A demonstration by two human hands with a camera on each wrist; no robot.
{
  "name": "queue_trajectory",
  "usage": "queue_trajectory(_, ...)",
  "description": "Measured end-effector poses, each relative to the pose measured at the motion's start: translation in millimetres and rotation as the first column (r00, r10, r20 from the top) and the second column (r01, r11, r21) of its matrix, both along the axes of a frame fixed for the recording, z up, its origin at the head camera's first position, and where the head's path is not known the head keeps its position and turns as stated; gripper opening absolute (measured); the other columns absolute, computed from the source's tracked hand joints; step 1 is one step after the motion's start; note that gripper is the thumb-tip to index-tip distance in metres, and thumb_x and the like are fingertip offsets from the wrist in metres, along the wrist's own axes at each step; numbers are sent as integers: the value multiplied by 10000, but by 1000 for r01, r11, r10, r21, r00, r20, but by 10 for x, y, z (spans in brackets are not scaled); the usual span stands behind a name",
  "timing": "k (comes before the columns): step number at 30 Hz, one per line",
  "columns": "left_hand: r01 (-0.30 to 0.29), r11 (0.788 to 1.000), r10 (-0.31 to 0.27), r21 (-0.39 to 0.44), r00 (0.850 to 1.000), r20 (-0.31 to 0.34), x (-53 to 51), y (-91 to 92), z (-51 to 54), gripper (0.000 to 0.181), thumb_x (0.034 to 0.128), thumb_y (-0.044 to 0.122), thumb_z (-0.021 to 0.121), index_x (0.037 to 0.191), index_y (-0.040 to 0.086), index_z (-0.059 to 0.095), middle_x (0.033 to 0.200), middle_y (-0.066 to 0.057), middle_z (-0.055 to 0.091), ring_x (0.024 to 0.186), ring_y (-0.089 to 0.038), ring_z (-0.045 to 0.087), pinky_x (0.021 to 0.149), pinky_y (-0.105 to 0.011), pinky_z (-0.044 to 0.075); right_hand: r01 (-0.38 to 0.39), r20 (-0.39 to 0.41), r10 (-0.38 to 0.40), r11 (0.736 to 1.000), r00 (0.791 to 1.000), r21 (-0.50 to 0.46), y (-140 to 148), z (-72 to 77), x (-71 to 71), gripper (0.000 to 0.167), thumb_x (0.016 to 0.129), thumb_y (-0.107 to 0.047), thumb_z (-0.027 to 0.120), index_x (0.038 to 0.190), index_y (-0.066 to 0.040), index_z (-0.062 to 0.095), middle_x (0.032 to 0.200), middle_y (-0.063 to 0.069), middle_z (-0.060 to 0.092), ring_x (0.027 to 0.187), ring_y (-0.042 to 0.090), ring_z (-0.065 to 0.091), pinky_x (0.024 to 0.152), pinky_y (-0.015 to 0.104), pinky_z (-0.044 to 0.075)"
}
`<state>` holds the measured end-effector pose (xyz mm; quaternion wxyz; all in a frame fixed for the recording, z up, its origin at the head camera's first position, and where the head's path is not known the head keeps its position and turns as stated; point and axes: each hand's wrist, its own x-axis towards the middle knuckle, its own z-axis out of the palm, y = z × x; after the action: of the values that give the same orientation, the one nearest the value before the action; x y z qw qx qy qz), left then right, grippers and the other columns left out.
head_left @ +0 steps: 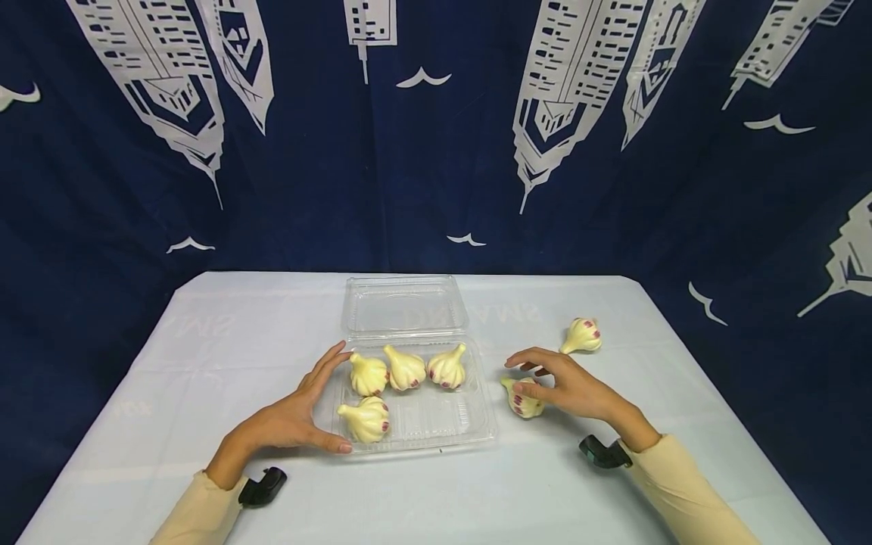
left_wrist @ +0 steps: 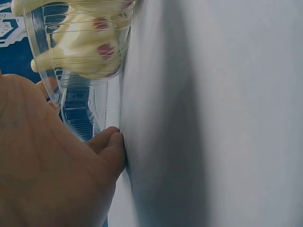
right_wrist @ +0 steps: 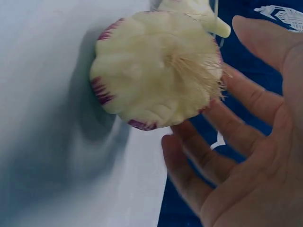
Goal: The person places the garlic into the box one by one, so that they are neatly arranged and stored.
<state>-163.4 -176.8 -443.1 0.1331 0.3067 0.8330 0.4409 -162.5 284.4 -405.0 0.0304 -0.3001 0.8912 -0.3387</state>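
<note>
A clear plastic clamshell box lies with its lid folded back, and several garlic bulbs sit in its base. My left hand is spread along the box's left side, with fingertips by the back corner and thumb at the front corner. One garlic bulb lies on the table to the right of the box. Over that bulb is my right hand, thumb on the near side and fingers apart. The right wrist view shows the bulb's root end in front of loosely spread fingers, not enclosed by them.
Another garlic bulb lies farther back on the right of the table. A white cloth covers the table. Behind it hangs a dark blue curtain with white building prints. The opened lid extends toward the table's back edge.
</note>
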Motion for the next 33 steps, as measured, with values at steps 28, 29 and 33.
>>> queue_trajectory(28,5,1000,-5,1,1000,-22,-7,-1,-4,1323,664,409,931,1610,279,15,1684,-73,-104,1526,-437,-47,1087,-800,129,40,81,-44,998,996,48,74,-45,7,356,991,-243,650,1318,-110,605,1245,87,685,979,144,653,811,284,545)
queue_trajectory(29,5,1000,-5,4,1000,-24,-7,-1,-6,1323,663,406,933,1609,283,16,1684,-74,-102,1526,-437,-47,1087,-801,127,40,62,-42,999,997,32,68,-33,6,344,992,-222,647,1317,-112,614,1247,78,686,981,127,647,815,286,546)
queue_trajectory(33,8,1000,-7,10,1000,-23,-2,1,-10,1322,663,391,935,1611,265,21,1684,-72,-105,1523,-444,-55,1082,-807,118,47,9,-47,999,999,-18,40,20,7,322,997,-179,635,1309,-101,641,1276,60,682,1008,63,619,817,284,553)
